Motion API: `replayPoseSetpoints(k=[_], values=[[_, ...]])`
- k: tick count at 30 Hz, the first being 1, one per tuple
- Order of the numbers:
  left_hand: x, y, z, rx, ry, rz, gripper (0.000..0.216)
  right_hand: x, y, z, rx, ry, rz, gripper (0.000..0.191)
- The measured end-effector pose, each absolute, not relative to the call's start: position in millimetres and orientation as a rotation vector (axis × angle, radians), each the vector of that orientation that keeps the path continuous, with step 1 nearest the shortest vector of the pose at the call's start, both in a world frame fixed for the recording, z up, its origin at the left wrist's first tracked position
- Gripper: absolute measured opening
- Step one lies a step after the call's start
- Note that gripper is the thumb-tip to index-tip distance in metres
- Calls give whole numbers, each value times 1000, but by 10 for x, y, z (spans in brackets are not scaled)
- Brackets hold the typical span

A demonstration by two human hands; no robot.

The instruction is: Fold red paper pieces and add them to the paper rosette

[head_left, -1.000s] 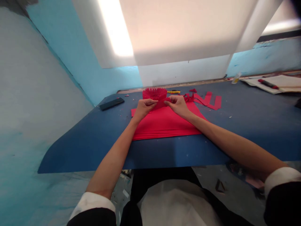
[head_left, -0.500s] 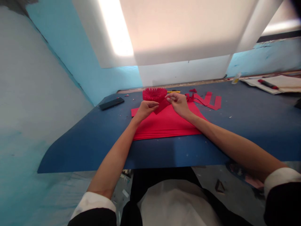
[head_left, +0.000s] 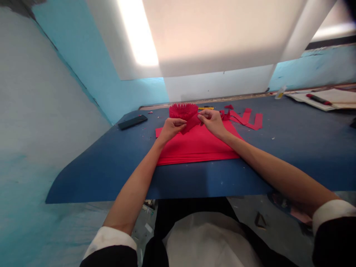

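Between my two hands is a small red paper strip point(head_left: 190, 123), held slanting above the table. My left hand point(head_left: 172, 129) pinches its left end with closed fingers. At the strip's right end, my right hand point(head_left: 211, 121) has thumb and fingertips closed on it. Below both hands lies a stack of red paper sheets point(head_left: 198, 146). Just behind the strip stands a round red folded-paper piece point(head_left: 183, 110) with a spiky top; its lower front is partly hidden by the strip.
Red paper strips point(head_left: 246, 118) and scraps lie right of the stack. A dark flat case or phone point(head_left: 132, 122) rests at left. Behind my right hand is a yellow cutter point(head_left: 205, 108). Farther right are a small bottle point(head_left: 280, 92) and a red-and-black marker point(head_left: 318, 99) on papers.
My right fingers have shifted slightly along the strip's right end, and the strip has turned to show more of its face. My left hand has stayed nearly in place.
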State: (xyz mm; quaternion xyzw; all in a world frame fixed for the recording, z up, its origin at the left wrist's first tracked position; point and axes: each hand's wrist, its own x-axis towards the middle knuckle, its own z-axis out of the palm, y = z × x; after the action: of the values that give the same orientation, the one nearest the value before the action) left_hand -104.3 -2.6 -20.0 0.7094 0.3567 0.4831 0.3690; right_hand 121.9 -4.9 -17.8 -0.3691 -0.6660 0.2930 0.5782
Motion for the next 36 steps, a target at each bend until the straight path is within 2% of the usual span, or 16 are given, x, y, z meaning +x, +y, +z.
replayPoseSetpoints(k=[8,15,22,28,32,36], values=[[-1070,-18,-160,1894,1016,1360,26,1237,-32,-191,-873,-1630,648,16],[-1072,-49,-138,1931,1028,1414,30,1230,-176,-129,-802,-1755,627,16],[-1072,-58,-142,1921,1004,1421,43,1211,-184,-164,-776,-1760,708,28],[-1081,-55,-137,1902,981,1492,47,1213,-158,-165,-753,-1810,557,40],[-1089,-42,-142,1912,992,1483,50,1216,-143,-187,-772,-1820,516,36],[-1076,-42,-148,1940,979,1476,41,1203,-129,-193,-757,-1790,575,25]])
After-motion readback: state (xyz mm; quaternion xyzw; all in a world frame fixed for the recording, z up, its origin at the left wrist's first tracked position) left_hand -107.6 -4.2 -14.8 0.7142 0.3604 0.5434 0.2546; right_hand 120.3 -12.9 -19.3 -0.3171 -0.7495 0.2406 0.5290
